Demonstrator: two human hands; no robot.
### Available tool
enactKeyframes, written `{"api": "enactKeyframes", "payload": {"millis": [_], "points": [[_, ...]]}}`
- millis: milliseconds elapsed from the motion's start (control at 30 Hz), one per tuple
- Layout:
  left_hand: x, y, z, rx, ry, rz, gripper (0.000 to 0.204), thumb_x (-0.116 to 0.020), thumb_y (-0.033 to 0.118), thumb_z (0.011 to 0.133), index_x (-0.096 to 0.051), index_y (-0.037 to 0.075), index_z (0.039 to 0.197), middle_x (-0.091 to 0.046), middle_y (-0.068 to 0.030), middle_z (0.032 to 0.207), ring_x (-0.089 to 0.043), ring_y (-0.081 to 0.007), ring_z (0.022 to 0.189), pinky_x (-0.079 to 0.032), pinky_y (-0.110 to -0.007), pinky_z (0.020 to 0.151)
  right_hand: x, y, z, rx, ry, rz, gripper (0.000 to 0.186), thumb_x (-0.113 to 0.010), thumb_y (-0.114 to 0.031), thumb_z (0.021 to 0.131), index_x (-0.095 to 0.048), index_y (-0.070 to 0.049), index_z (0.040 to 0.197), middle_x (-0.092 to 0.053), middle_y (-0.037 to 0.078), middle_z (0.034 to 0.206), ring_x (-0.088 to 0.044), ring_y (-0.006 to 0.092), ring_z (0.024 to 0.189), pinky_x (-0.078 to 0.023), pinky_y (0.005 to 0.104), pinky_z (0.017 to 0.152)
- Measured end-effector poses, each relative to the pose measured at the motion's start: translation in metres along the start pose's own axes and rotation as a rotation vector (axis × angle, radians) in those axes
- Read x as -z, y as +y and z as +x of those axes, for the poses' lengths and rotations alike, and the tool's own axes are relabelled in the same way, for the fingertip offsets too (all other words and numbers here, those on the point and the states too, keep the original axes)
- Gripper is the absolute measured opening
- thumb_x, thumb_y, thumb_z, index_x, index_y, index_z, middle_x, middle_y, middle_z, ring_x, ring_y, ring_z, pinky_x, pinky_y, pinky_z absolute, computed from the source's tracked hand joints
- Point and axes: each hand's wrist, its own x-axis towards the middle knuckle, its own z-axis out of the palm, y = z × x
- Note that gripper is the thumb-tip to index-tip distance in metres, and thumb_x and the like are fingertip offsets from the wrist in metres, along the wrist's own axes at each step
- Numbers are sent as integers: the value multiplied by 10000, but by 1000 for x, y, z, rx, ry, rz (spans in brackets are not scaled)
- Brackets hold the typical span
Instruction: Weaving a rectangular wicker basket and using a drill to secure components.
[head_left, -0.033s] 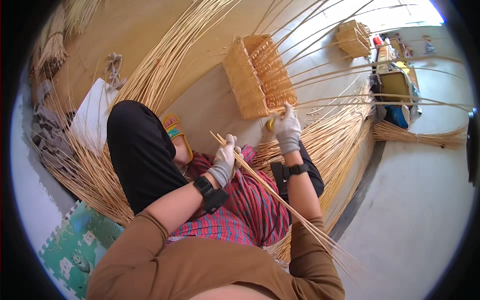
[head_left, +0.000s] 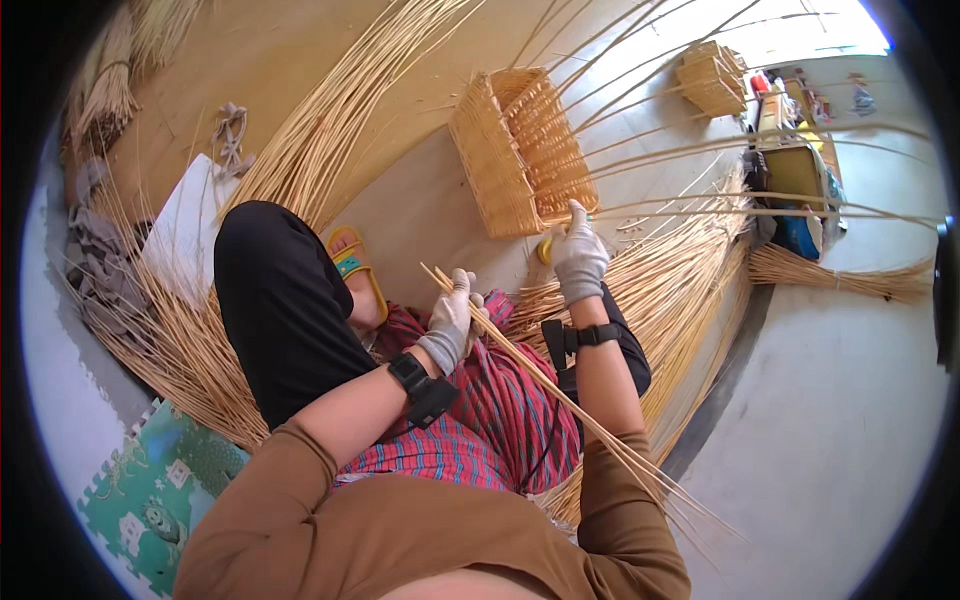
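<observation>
My left hand [head_left: 449,322], in a pale work glove with a grey cuff, is closed round a few thin wicker rods [head_left: 540,378]. Their long ends trail back over my lap and past my right forearm. My right hand [head_left: 580,258], gloved the same way, is at the near end of a rectangular wicker basket [head_left: 490,165]. Its fingers are curled, with one digit pointing up beside the rim; what they grip is too small to make out. Long unwoven rods [head_left: 690,145] stick out from the basket to the right. A yellow round object [head_left: 544,251] shows beside this hand.
Loose wicker rods [head_left: 660,280] lie in a thick heap on the right; another bundle [head_left: 325,120] lies ahead. A tied bundle [head_left: 840,273] and a second basket [head_left: 712,80] are farther right. White sheet [head_left: 190,225], grey cloth [head_left: 105,250] and green foam mat [head_left: 160,490] are on the left.
My right hand has shifted slightly right and down, and its fingers have drawn closer together. The basket sits a touch farther right in view. My left hand keeps its hold on the rods.
</observation>
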Motion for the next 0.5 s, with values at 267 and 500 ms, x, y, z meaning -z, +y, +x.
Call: {"api": "enactKeyframes", "payload": {"millis": [267,500], "points": [[1,-2,11,128,-147,-2,482,-521,506,1025,-640,52,1135,-575,-14,716,-579,-168,612,-525,-330,577,-5,14,1,182,-141,-427,65,-567,-154,889,-614,-111,898,-676,190,710,-714,362,744,-539,505,633],[17,-40,-7,280,-185,231,376,-572,457,1017,-661,144,1206,-629,12,784,-607,-134,657,-551,-336,603,40,-17,-124,211,-431,-183,174,-621,-233,940,-632,-134,1083,-716,145,816,-723,326,776,-570,437,685]]}}
